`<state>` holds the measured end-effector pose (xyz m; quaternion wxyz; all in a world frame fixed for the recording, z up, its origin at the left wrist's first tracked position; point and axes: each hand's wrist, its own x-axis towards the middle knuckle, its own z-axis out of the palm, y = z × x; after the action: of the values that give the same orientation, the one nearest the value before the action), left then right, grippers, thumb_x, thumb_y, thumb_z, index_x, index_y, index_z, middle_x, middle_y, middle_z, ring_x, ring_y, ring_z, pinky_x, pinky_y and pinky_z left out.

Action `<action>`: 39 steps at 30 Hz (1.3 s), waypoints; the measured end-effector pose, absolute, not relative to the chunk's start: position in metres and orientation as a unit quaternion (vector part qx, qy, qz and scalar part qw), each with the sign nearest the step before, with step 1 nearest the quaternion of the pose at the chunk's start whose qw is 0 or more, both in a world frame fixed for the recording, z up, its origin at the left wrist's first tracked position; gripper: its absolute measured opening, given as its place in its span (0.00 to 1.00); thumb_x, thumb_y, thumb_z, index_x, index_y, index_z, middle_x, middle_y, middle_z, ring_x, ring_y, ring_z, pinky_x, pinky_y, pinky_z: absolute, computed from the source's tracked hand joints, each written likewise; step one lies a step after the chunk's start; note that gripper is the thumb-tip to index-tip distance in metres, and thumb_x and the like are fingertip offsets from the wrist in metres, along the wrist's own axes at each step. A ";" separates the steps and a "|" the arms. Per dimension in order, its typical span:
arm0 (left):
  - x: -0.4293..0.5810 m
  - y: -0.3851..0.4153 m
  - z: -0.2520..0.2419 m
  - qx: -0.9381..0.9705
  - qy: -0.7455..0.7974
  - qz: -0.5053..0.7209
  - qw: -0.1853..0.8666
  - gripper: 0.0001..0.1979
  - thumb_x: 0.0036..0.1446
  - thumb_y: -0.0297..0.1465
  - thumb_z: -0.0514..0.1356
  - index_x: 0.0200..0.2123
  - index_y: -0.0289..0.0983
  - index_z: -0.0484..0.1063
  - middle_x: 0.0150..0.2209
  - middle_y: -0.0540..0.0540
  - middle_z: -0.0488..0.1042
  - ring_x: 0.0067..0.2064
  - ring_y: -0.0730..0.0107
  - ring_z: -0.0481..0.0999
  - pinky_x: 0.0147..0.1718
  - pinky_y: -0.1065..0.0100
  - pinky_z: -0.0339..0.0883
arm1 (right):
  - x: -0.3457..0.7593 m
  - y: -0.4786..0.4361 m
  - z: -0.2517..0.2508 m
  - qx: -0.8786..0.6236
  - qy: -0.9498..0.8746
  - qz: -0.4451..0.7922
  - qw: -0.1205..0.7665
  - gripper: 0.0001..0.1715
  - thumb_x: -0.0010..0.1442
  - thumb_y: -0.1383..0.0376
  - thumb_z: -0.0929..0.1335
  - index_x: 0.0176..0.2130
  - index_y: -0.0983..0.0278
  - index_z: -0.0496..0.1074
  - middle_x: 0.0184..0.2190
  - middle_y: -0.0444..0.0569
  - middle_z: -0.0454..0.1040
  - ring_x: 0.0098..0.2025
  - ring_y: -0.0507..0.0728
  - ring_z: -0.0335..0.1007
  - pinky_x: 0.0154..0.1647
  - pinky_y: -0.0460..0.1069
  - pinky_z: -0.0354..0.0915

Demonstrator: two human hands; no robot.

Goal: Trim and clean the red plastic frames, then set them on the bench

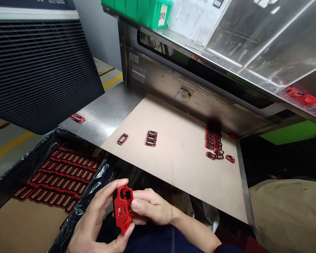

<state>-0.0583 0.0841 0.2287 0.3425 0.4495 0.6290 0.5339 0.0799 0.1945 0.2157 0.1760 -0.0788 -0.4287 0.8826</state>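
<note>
Red moulded plastic frame [122, 207] grasped in both hands, cupped by the left hand [91, 221] and pinched by the right hand [152, 207], the far-side grip hard to see, beside a black-lined carton [23, 228] of similar frames [60, 175].

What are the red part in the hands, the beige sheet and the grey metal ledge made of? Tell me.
The red moulded part looks like rigid plastic: smooth satin surface, crisp moulded openings. The flat beige sheet seems matte laminate or board, unclear which. The grey metal ledge looks like brushed stainless steel, with fine grain and soft reflections.
</note>
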 end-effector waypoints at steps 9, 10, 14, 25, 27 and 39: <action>-0.062 0.087 0.218 0.485 0.597 0.533 0.353 0.25 0.65 0.42 0.63 0.63 0.61 0.65 0.62 0.61 0.70 0.64 0.75 0.68 0.57 0.85 0.65 | 0.081 0.199 0.223 -0.055 -0.473 0.867 0.146 0.29 0.69 0.43 0.64 0.33 0.66 0.65 0.18 0.35 0.58 0.18 0.44 0.49 0.20 0.43 0.50; -0.062 0.088 0.218 0.485 0.597 0.531 0.356 0.25 0.65 0.43 0.63 0.64 0.62 0.64 0.62 0.61 0.69 0.64 0.74 0.68 0.59 0.84 0.64 | 0.081 0.200 0.224 -0.063 -0.480 0.863 0.145 0.31 0.69 0.41 0.64 0.32 0.65 0.65 0.18 0.35 0.58 0.18 0.44 0.50 0.20 0.43 0.50; -0.067 0.091 0.217 0.488 0.611 0.506 0.364 0.26 0.64 0.47 0.63 0.64 0.62 0.63 0.62 0.57 0.68 0.64 0.68 0.69 0.63 0.75 0.64 | 0.080 0.201 0.227 -0.101 -0.498 0.851 0.134 0.34 0.67 0.38 0.63 0.30 0.65 0.65 0.19 0.37 0.59 0.19 0.44 0.51 0.20 0.43 0.51; -0.073 0.096 0.220 0.566 0.599 0.479 0.302 0.27 0.64 0.45 0.63 0.64 0.56 0.63 0.60 0.50 0.66 0.61 0.63 0.72 0.59 0.72 0.69 | 0.109 0.206 0.215 -0.162 -0.557 0.807 0.108 0.36 0.67 0.41 0.65 0.62 0.61 0.63 0.38 0.44 0.65 0.28 0.47 0.58 0.27 0.43 0.59; -0.070 0.095 0.218 0.549 0.613 0.485 0.295 0.27 0.63 0.44 0.65 0.63 0.56 0.66 0.60 0.50 0.68 0.62 0.60 0.71 0.62 0.67 0.67 | 0.117 0.207 0.214 -0.171 -0.594 0.779 0.108 0.35 0.70 0.44 0.63 0.66 0.59 0.60 0.43 0.48 0.67 0.32 0.48 0.58 0.32 0.44 0.61; -0.071 0.098 0.245 0.256 0.570 0.612 0.485 0.39 0.39 0.55 0.75 0.56 0.56 0.75 0.64 0.51 0.74 0.62 0.47 0.75 0.57 0.60 0.74 | 0.122 0.204 0.212 -0.193 -0.596 0.755 0.191 0.33 0.70 0.55 0.69 0.68 0.58 0.57 0.49 0.52 0.72 0.31 0.46 0.64 0.34 0.45 0.66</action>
<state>-0.0712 0.0977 0.2455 0.4851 0.2560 0.5701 0.6117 0.1219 0.2037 0.2123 0.1910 -0.1933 -0.5963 0.7554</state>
